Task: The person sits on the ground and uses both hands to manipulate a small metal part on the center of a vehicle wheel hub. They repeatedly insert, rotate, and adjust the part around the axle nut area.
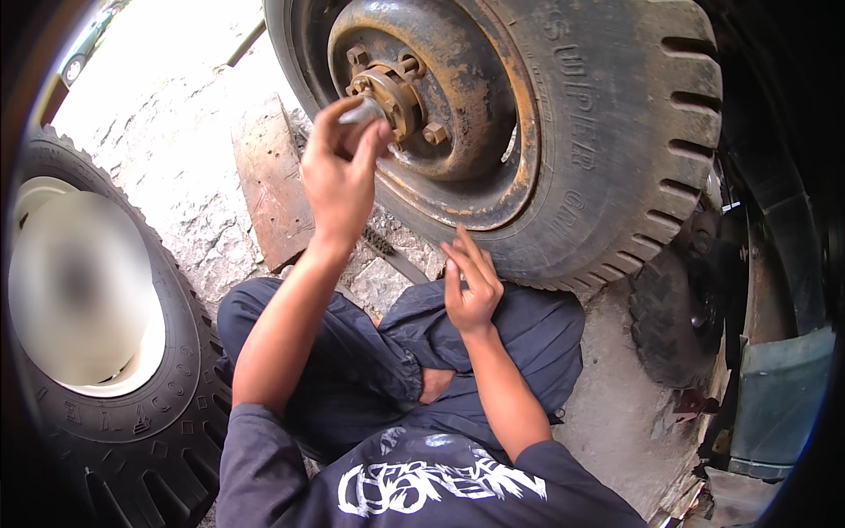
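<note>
My left hand (pixel 341 172) is raised to the middle of a rusty wheel hub (pixel 393 99). Its thumb and fingers close around a silvery, rounded metal piece (pixel 363 112); whether that piece is loose or seated on the hub, I cannot tell. Around the hub, several rusty nuts (pixel 435 133) stand on the brown, worn wheel rim (pixel 471 97). A big black tyre (pixel 590 114) surrounds this rim. Low by the tyre's near sidewall, my right hand (pixel 473 282) is open, fingers stretched out and nothing visible in them.
Another tyre (pixel 114 440) with a cream rim (pixel 145 343) is at the left. A rusty metal plate (pixel 268 180) lies on the rough, pale ground beyond my knees. Under the big tyre's right side sits a smaller dark wheel (pixel 673 308), near a bluish-green panel (pixel 779 405).
</note>
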A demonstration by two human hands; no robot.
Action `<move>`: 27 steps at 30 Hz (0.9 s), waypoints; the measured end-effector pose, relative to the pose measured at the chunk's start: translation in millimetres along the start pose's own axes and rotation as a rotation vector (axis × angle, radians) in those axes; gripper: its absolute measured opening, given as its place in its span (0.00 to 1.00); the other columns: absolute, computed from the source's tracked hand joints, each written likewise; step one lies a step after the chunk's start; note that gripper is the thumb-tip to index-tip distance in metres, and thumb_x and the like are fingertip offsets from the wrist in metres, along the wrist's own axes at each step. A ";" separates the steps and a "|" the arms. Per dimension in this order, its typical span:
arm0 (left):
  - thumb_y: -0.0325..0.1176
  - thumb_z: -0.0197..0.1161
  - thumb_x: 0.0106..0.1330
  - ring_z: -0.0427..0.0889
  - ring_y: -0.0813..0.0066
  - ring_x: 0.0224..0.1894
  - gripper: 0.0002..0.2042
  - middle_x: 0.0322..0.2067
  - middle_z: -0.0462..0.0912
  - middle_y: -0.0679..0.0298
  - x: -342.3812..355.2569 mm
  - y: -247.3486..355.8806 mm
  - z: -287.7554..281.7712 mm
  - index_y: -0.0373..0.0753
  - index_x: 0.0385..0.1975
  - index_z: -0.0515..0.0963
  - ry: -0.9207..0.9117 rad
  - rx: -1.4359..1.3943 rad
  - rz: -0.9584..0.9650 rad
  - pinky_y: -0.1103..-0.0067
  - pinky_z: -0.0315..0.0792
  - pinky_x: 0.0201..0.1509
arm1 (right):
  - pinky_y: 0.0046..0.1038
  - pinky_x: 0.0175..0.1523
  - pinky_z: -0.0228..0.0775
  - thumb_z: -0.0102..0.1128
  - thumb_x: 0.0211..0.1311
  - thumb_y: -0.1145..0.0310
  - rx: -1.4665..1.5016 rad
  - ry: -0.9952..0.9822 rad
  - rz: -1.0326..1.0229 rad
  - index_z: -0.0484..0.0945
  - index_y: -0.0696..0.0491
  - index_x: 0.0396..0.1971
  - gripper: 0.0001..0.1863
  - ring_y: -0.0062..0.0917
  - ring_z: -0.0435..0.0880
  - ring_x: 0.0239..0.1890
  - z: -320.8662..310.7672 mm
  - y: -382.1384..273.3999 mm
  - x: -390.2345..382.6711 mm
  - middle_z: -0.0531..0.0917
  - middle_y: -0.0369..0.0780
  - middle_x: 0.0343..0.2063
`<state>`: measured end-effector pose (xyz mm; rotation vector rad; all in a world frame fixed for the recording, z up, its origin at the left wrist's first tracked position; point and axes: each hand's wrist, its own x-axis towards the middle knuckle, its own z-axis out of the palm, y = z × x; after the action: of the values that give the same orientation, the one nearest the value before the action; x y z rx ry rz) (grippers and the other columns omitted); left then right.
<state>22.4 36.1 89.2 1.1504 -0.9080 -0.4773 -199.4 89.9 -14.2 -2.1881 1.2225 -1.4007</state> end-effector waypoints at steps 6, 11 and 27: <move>0.31 0.73 0.74 0.93 0.73 0.48 0.12 0.49 0.90 0.61 53.7 -13.4 28.2 0.35 0.53 0.88 0.084 0.182 0.156 0.79 0.89 0.53 | 0.32 0.51 0.85 0.63 0.65 0.82 0.094 -0.021 0.034 0.91 0.58 0.47 0.14 0.38 0.93 0.49 25.5 1.9 -15.1 0.91 0.49 0.54; 0.32 0.78 0.65 0.90 0.58 0.49 0.13 0.45 0.89 0.55 44.6 -9.8 44.7 0.36 0.47 0.88 0.233 0.468 0.231 0.68 0.83 0.56 | 0.30 0.47 0.85 0.60 0.64 0.81 0.189 -0.022 0.133 0.92 0.57 0.45 0.15 0.38 0.93 0.49 27.4 0.2 -15.1 0.92 0.48 0.51; 0.33 0.78 0.66 0.89 0.57 0.48 0.11 0.42 0.87 0.55 41.1 -8.8 63.2 0.35 0.41 0.87 0.311 0.478 0.035 0.64 0.80 0.56 | 0.28 0.44 0.84 0.60 0.66 0.79 0.283 0.018 0.232 0.92 0.56 0.46 0.14 0.34 0.94 0.50 18.7 3.1 -19.9 0.93 0.46 0.50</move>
<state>-4.5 -33.4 103.7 1.5878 -0.7853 -0.0415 -188.7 99.4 -37.6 -1.7880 1.1603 -1.4029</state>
